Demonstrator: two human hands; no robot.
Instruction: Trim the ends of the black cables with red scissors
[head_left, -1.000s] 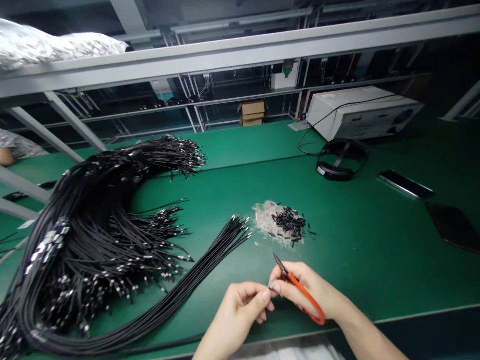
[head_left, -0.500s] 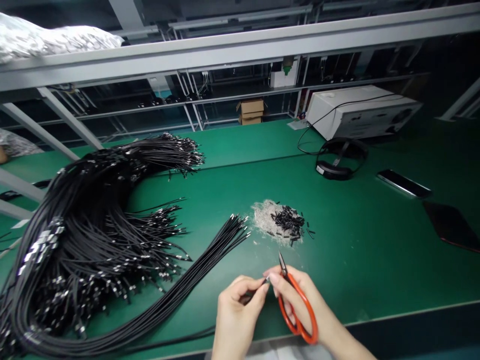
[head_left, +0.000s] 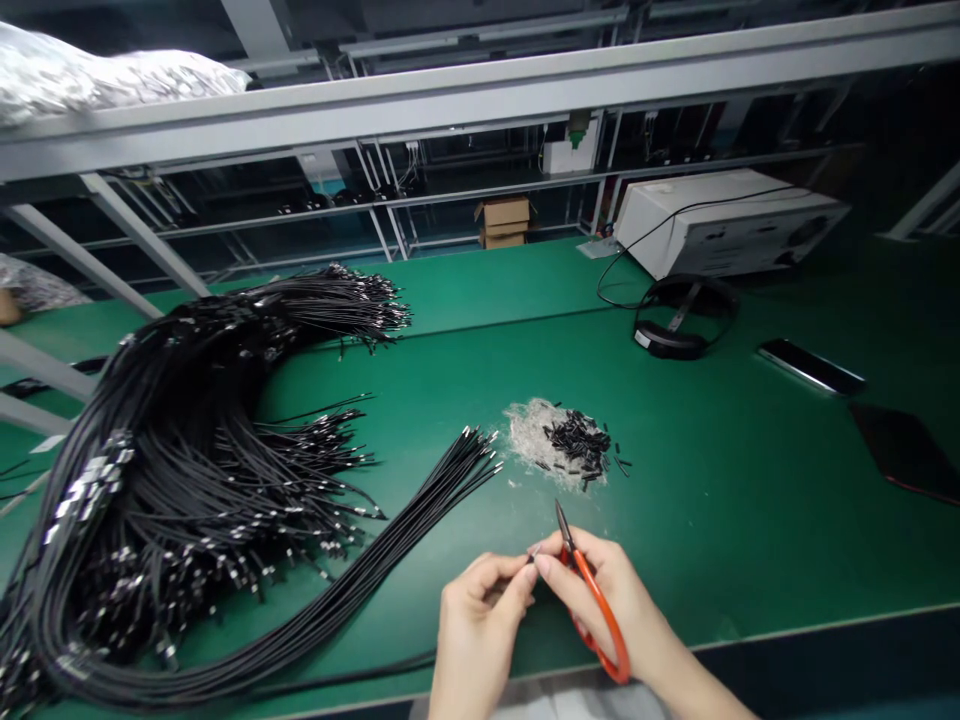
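My left hand [head_left: 480,620] pinches the metal-tipped end of a thin black cable [head_left: 360,682] that runs off to the left along the table's front edge. My right hand [head_left: 607,600] grips orange-handled snips [head_left: 589,595], blades pointing up and away, and its fingertips meet the left hand's at the cable tip. Just beyond the hands lies a small pile of black cut bits on pale fluff [head_left: 566,445]. A fanned row of black cables [head_left: 420,510] ends near that pile.
A big looped heap of black cables [head_left: 195,440] fills the left of the green table [head_left: 750,500]. At the back right stand a white machine [head_left: 720,225] and a black headset [head_left: 679,320]; a phone [head_left: 810,367] and a dark tablet [head_left: 907,450] lie at the right.
The snips' handles spread wide half a second ago and have come closer together now. Both hands stay at the cable tip, shifted slightly away from me.
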